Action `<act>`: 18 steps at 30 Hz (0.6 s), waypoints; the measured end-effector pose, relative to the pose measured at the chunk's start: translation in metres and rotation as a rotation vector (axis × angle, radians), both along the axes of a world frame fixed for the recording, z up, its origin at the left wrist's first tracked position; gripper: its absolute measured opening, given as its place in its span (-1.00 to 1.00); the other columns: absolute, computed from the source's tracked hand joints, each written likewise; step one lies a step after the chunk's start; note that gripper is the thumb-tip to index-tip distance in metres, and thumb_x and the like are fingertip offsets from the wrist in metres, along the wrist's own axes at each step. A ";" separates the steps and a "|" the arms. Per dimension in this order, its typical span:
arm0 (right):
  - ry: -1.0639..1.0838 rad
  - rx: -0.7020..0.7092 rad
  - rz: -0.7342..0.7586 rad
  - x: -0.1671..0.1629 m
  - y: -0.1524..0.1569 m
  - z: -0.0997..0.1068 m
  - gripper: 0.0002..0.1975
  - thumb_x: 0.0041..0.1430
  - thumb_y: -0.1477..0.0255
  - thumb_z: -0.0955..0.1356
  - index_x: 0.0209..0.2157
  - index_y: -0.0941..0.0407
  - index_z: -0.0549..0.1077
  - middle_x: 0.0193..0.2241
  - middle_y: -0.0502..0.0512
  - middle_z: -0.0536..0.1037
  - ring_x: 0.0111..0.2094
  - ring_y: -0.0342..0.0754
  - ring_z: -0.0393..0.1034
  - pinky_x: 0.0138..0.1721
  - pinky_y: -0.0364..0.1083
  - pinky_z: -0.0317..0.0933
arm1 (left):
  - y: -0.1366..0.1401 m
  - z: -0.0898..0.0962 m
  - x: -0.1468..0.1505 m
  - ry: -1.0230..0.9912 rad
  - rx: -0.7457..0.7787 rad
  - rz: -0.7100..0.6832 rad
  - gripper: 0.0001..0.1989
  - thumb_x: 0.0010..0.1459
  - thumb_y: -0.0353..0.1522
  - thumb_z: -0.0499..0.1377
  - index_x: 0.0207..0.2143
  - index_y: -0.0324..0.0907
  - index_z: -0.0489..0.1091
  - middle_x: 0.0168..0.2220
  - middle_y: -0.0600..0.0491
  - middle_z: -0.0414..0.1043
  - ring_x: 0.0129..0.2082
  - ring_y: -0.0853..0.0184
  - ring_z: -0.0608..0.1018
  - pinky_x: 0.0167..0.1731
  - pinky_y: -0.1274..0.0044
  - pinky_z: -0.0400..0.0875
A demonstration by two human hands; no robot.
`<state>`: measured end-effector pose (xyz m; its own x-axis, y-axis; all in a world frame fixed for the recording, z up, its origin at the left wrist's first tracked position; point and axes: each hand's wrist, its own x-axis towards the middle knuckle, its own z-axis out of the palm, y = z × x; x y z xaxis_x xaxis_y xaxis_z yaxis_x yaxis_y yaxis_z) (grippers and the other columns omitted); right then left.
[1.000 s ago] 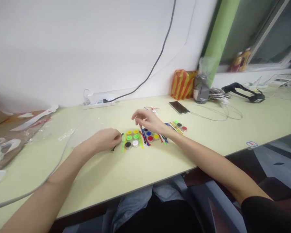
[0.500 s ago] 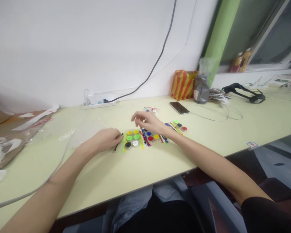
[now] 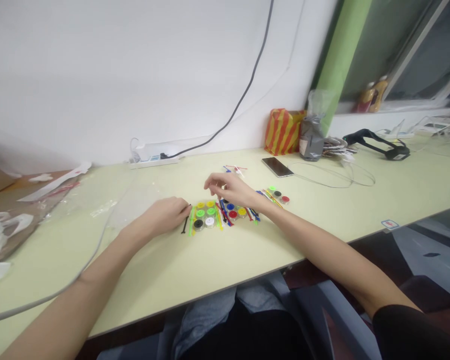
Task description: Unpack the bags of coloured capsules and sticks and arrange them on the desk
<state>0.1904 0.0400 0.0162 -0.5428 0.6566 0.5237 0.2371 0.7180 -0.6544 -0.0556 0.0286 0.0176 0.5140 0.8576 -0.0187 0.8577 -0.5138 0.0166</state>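
Note:
At the left end of a group of small round coloured-lid pots, my left hand [image 3: 169, 214] is closed on a thin black stick [image 3: 185, 225] with a wider end. The stick lies beside a green stick [image 3: 191, 220] and slants slightly. My right hand [image 3: 228, 187] hovers over the back of the group, palm down, its fingers loosely bent and apart, with nothing visible in them. Below it are a blue-lidded pot [image 3: 230, 206], a red-lidded pot [image 3: 233, 215] and a yellow-lidded pot [image 3: 242, 212]. Nearer my left hand sit a black-lidded pot [image 3: 198, 224] and a white-lidded pot [image 3: 209, 222].
Behind my right hand lie a few loose sticks [image 3: 235, 170]. A phone [image 3: 277, 167] and a striped bag [image 3: 283, 131] are at the back right. A power strip [image 3: 153, 161] stands by the wall, and a grey cable [image 3: 86, 265] crosses the left side.
My left hand has shifted the black stick slightly right, turning it to stand closer in line with the green stick. My right hand has hardly moved.

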 end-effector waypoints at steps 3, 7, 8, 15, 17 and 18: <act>0.026 0.057 -0.160 0.005 0.010 -0.002 -0.78 0.28 0.56 0.22 -0.19 0.15 0.48 -0.40 0.00 0.51 -0.40 -0.14 0.38 -0.30 -0.16 0.23 | 0.002 -0.001 -0.001 -0.031 -0.007 0.005 -0.57 0.32 -0.18 -0.08 -0.60 -0.12 0.20 -0.52 -0.05 0.41 -0.50 0.22 0.43 -0.44 0.44 0.10; -0.051 0.143 -0.636 0.027 0.036 -0.013 -0.72 0.29 0.57 0.19 -0.13 0.12 0.50 -0.27 0.08 0.56 -0.26 -0.02 0.41 -0.15 -0.07 0.22 | 0.002 0.001 -0.002 -0.083 -0.065 0.013 -0.57 0.30 -0.19 -0.08 -0.63 -0.12 0.09 -0.58 0.02 0.31 -0.58 0.30 0.30 -0.47 0.45 0.06; -0.111 0.130 -0.714 0.034 0.043 -0.016 -0.69 0.29 0.58 0.19 -0.09 0.12 0.50 -0.21 0.12 0.56 -0.21 0.01 0.41 -0.11 -0.05 0.22 | 0.002 0.002 -0.002 -0.102 -0.085 0.017 -0.56 0.29 -0.18 -0.07 -0.64 -0.12 0.06 -0.61 0.04 0.25 -0.60 0.32 0.26 -0.49 0.45 0.05; -0.484 0.018 -0.772 0.056 0.070 -0.029 -0.58 0.36 0.55 0.19 0.17 0.16 0.43 0.11 0.30 0.43 0.14 0.09 0.28 0.08 -0.05 0.16 | 0.001 0.004 -0.007 -0.256 -0.254 -0.005 -0.57 0.21 -0.16 -0.01 -0.68 -0.14 0.16 -0.68 0.11 0.14 -0.66 0.38 0.15 -0.53 0.48 0.06; -0.549 0.010 -0.759 0.049 0.075 -0.026 -0.61 0.42 0.48 0.18 0.17 0.16 0.44 0.11 0.31 0.42 0.12 0.07 0.31 0.07 -0.07 0.17 | 0.001 0.002 -0.010 -0.258 -0.207 -0.017 -0.57 0.21 -0.17 -0.01 -0.68 -0.14 0.17 -0.69 0.10 0.15 -0.66 0.38 0.17 -0.54 0.49 0.07; -0.569 0.012 -0.760 0.044 0.079 -0.023 -0.62 0.44 0.46 0.17 0.15 0.17 0.46 0.09 0.32 0.43 0.11 0.07 0.33 0.05 -0.07 0.18 | 0.001 0.002 -0.010 -0.248 -0.147 -0.013 -0.56 0.21 -0.18 -0.02 -0.69 -0.14 0.15 -0.68 0.09 0.17 -0.66 0.38 0.18 -0.55 0.49 0.06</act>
<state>0.2344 0.1192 -0.0070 -0.1482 0.9353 0.3213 0.9245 0.2464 -0.2908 -0.0658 0.0297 0.0192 0.5296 0.8481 -0.0144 0.8115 -0.5017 0.2996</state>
